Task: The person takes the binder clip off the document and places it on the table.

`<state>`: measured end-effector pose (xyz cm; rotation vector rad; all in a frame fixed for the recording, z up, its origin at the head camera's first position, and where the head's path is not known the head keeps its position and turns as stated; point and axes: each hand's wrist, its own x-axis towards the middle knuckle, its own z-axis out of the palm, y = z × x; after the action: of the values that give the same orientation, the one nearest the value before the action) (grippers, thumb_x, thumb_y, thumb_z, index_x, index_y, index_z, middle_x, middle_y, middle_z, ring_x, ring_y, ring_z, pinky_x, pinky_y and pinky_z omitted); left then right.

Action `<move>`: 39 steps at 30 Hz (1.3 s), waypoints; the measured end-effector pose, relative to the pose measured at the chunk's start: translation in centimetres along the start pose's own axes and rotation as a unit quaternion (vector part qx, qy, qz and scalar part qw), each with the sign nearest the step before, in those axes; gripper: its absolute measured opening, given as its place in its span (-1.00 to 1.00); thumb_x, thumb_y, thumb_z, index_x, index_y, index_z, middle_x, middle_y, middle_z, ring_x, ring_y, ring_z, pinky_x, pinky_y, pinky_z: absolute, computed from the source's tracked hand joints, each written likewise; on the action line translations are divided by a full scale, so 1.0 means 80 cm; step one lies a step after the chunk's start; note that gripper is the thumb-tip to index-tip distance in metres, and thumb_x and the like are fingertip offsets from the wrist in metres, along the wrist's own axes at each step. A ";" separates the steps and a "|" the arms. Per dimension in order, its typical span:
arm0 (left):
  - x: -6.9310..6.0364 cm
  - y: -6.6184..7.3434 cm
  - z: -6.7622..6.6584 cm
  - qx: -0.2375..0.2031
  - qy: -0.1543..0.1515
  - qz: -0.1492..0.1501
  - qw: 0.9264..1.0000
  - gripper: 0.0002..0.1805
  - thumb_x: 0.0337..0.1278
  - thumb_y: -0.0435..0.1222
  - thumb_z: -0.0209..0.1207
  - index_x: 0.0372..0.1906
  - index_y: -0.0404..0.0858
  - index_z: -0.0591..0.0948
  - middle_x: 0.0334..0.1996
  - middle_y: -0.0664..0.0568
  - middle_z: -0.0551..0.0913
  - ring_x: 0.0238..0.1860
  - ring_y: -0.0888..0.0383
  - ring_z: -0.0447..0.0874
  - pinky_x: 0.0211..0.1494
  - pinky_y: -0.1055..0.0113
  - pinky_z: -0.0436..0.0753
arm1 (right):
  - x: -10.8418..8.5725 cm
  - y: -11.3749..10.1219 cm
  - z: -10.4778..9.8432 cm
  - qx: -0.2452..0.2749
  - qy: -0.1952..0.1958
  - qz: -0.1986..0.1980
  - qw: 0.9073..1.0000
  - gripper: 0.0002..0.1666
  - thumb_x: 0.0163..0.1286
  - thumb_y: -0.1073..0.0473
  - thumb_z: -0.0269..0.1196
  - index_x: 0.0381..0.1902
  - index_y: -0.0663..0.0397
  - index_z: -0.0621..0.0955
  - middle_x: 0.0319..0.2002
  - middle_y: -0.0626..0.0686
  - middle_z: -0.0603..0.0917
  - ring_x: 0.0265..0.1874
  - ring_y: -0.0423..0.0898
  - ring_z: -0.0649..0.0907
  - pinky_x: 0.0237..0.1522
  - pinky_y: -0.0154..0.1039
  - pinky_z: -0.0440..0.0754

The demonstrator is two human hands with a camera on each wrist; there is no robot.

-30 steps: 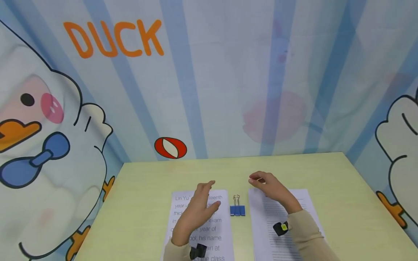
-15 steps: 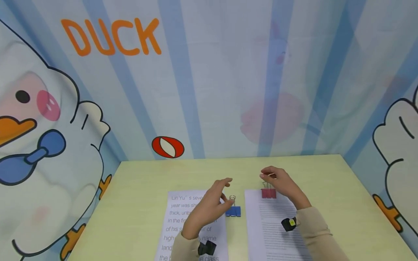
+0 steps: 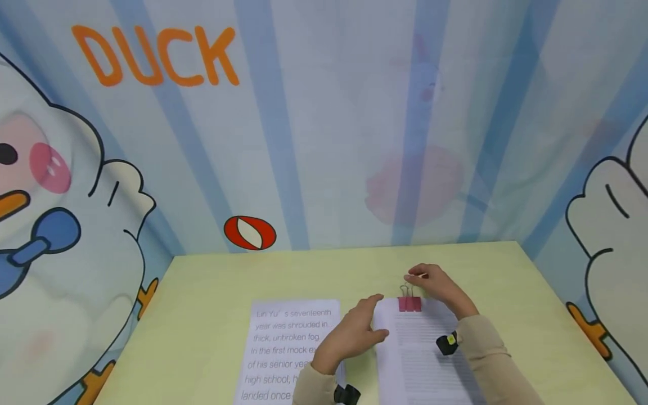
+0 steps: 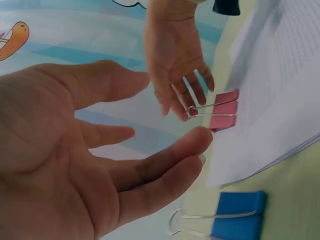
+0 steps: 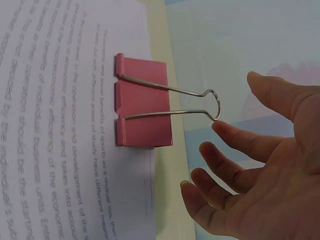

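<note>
Pink clip (image 5: pixel 145 100) beside loosely spread right hand (image 5: pixel 272 175)

I can pass over the tabletop (image 3: pixel 202 292) at left; the pink clip (image 3: pixel 410 304) juts toward my right hand (image 3: pixel 441 287), while my left hand (image 3: pixel 351 336) blocks the middle.

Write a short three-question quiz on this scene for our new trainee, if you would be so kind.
1. True or false: the pink, boxy metal binder clip sits on the top edge of the white, small-print paper stack.
2. Which thing shows in the left wrist view but is hidden in the head view? A) the pink clip; B) the blue, boxy metal binder clip; C) the small-print stack.
3. Fill in: of the person's two hands, the ____ one is nearer the pink clip's silver wire handles.

Key: 1. True. 2. B. 3. Right hand.
</note>
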<state>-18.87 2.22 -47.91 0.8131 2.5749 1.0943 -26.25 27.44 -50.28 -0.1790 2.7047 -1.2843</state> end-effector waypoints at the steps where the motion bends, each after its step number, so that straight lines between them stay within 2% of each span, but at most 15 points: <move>1: 0.000 0.000 0.005 0.003 0.002 -0.002 1.000 -0.24 0.27 -0.27 0.28 0.50 -0.34 0.25 0.37 -0.24 0.40 0.26 -0.06 0.50 0.32 0.06 0.45 | 0.001 0.003 0.001 -0.001 -0.010 0.001 1.000 -0.44 0.53 0.06 0.20 0.17 0.51 0.53 0.14 0.42 0.56 0.11 0.33 0.55 0.09 0.17 0.54; 3: 0.002 -0.002 0.015 0.004 0.013 -0.005 1.000 -0.23 0.25 -0.29 0.28 0.49 -0.38 0.24 0.37 -0.27 0.38 0.30 -0.13 0.46 0.32 0.02 0.45 | 0.002 0.007 0.003 0.002 -0.025 0.004 1.000 -0.43 0.52 0.05 0.21 0.18 0.50 0.53 0.15 0.41 0.56 0.11 0.32 0.55 0.08 0.16 0.55; 7: 0.009 -0.005 0.033 0.003 0.031 -0.016 0.999 -0.20 0.21 -0.32 0.27 0.47 -0.49 0.20 0.35 -0.37 0.33 0.20 -0.26 0.53 0.24 -0.03 0.52 | 0.003 0.015 0.009 0.011 -0.040 0.011 0.999 -0.43 0.50 0.04 0.23 0.19 0.47 0.54 0.15 0.37 0.58 0.10 0.27 0.56 0.05 0.12 0.57; 13: 0.017 -0.006 0.055 0.023 0.017 -0.053 0.998 -0.22 0.22 -0.31 0.27 0.44 -0.56 0.22 0.36 -0.52 0.27 0.19 -0.42 0.51 0.23 -0.13 0.51 | 0.003 0.023 0.015 0.022 -0.061 -0.004 0.998 -0.43 0.48 0.05 0.24 0.18 0.46 0.55 0.12 0.35 0.61 0.08 0.24 0.58 0.03 0.09 0.58; 17: 0.021 -0.007 0.063 0.049 0.012 -0.070 0.996 -0.26 0.21 -0.32 0.27 0.40 -0.57 0.29 0.34 -0.55 0.30 0.20 -0.43 0.50 0.24 -0.13 0.50 | 0.006 0.028 0.016 0.017 -0.069 -0.015 0.997 -0.46 0.50 0.04 0.23 0.16 0.43 0.58 0.09 0.31 0.63 0.09 0.22 0.59 0.05 0.10 0.57; 21: 0.024 -0.009 0.067 0.045 0.014 -0.083 0.995 -0.28 0.20 -0.34 0.26 0.39 -0.60 0.31 0.35 -0.56 0.28 0.24 -0.45 0.46 0.28 -0.15 0.47 | 0.011 0.033 0.013 0.001 -0.089 -0.030 0.996 -0.47 0.52 0.02 0.20 0.13 0.42 0.61 0.09 0.30 0.64 0.10 0.22 0.59 0.08 0.14 0.56; 25: 0.029 -0.016 0.073 0.049 0.010 -0.089 0.995 -0.30 0.16 -0.34 0.28 0.36 -0.59 0.37 0.35 -0.55 0.29 0.23 -0.44 0.47 0.27 -0.15 0.48 | 0.018 0.040 0.008 -0.016 -0.119 -0.042 0.992 -0.53 0.51 0.00 0.21 0.04 0.36 0.67 0.02 0.22 0.68 -0.01 0.11 0.62 0.03 0.09 0.58; 29: 0.033 -0.020 0.080 0.060 0.007 -0.091 0.994 -0.32 0.03 -0.38 0.33 0.29 -0.55 0.45 0.36 -0.52 0.30 0.11 -0.42 0.57 0.15 -0.11 0.58 | 0.025 0.042 0.001 -0.036 -0.151 -0.056 0.986 -0.60 0.48 0.03 0.24 -0.03 0.29 0.70 -0.06 0.13 0.70 -0.13 -0.04 0.60 -0.05 -0.03 0.56; 32: 0.035 -0.021 0.084 0.065 0.016 -0.087 0.994 -0.34 -0.13 -0.44 0.36 0.21 -0.52 0.51 0.35 -0.50 0.29 -0.04 -0.38 0.65 -0.01 -0.04 0.66 | 0.028 0.041 -0.004 -0.044 -0.168 -0.063 0.983 -0.62 0.47 0.06 0.24 -0.04 0.30 0.69 -0.11 0.10 0.70 -0.15 -0.06 0.58 -0.07 -0.07 0.54; 35: 0.038 -0.021 0.086 0.075 0.025 -0.076 0.994 -0.37 -0.24 -0.51 0.36 0.12 -0.51 0.54 0.33 -0.49 0.30 -0.19 -0.32 0.68 -0.16 0.05 0.68 | 0.031 0.038 -0.008 -0.039 -0.177 -0.046 0.982 -0.64 0.44 0.06 0.27 -0.07 0.29 0.68 -0.19 0.04 0.68 -0.22 -0.08 0.53 -0.12 -0.13 0.49; 39: 0.043 -0.020 0.086 0.091 0.032 -0.068 0.993 -0.43 -0.27 -0.55 0.37 0.05 -0.51 0.56 0.32 -0.47 0.29 -0.31 -0.27 0.67 -0.26 0.10 0.68 | 0.035 0.032 -0.014 -0.008 -0.190 -0.013 0.982 -0.68 0.45 0.04 0.28 -0.13 0.23 0.67 -0.32 -0.01 0.59 -0.32 -0.11 0.44 -0.24 -0.19 0.39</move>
<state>-19.56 7.32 -53.81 0.6381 2.7671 0.8707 -29.36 29.46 -51.79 -0.4172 2.3939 -1.1017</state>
